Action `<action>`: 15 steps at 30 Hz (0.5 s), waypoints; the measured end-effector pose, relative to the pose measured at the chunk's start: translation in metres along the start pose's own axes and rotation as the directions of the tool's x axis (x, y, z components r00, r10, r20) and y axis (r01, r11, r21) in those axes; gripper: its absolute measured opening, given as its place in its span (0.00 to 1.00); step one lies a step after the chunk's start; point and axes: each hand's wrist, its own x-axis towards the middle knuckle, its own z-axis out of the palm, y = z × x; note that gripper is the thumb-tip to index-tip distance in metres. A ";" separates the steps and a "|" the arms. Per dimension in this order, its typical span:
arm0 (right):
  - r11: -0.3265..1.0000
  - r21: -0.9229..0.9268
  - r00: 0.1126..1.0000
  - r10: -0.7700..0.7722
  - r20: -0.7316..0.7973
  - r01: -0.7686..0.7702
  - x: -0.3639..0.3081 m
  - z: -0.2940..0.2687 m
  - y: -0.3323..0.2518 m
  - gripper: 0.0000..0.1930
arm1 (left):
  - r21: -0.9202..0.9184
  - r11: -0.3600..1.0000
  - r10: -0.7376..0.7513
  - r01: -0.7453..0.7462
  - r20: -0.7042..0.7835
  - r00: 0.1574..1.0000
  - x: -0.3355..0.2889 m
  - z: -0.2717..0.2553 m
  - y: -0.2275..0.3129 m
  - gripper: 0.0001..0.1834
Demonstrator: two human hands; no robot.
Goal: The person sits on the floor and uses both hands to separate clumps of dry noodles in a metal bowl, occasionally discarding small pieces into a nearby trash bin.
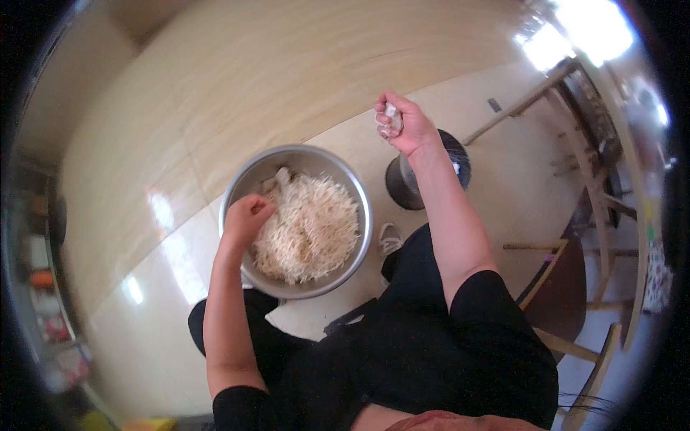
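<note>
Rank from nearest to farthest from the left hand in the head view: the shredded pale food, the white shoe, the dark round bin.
1. Shredded pale food: touching the left hand, in the steel bowl.
2. White shoe: right of the bowl.
3. Dark round bin: farther right, under the right forearm.

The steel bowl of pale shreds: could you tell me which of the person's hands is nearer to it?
Left. The left hand is inside the steel bowl, on the pale shreds. The right hand is raised beyond the rim, closed on a small clump.

Small pale scrap (392, 118) in right hand's (402, 123) grip, perhaps a root end, shelves (44, 287) blurred.
</note>
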 end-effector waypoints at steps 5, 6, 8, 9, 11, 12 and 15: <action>0.974 -0.014 0.897 -0.212 -0.388 0.224 -0.009 -0.048 -0.058 0.24 | 0.043 0.994 -0.101 0.102 -0.018 0.995 0.000 0.003 0.011 0.09; 0.967 0.007 0.863 -0.223 -0.453 0.254 -0.008 -0.059 -0.062 0.25 | 0.003 0.994 -0.105 0.105 -0.005 0.994 0.000 0.004 0.009 0.09; 0.950 -0.004 0.853 -0.284 -0.438 0.313 -0.010 -0.085 -0.068 0.24 | -0.078 0.989 -0.123 0.124 0.014 0.992 0.001 0.005 0.006 0.08; 0.941 -0.009 0.849 -0.310 -0.427 0.338 -0.011 -0.097 -0.071 0.25 | -0.122 0.982 -0.143 0.147 0.043 0.989 0.002 0.005 0.004 0.07; 0.933 -0.020 0.826 -0.329 -0.459 0.360 -0.013 -0.115 -0.075 0.25 | -0.107 0.988 -0.112 0.115 0.030 0.993 0.004 0.008 0.004 0.08; 0.929 -0.026 0.814 -0.336 -0.473 0.368 -0.014 -0.122 -0.076 0.25 | -0.101 0.990 -0.100 0.101 0.023 0.995 0.004 0.010 0.004 0.08; 0.927 -0.067 0.740 -0.336 -0.582 0.368 -0.010 -0.137 -0.075 0.24 | -0.043 0.993 -0.112 0.112 0.020 0.994 0.006 0.012 0.005 0.08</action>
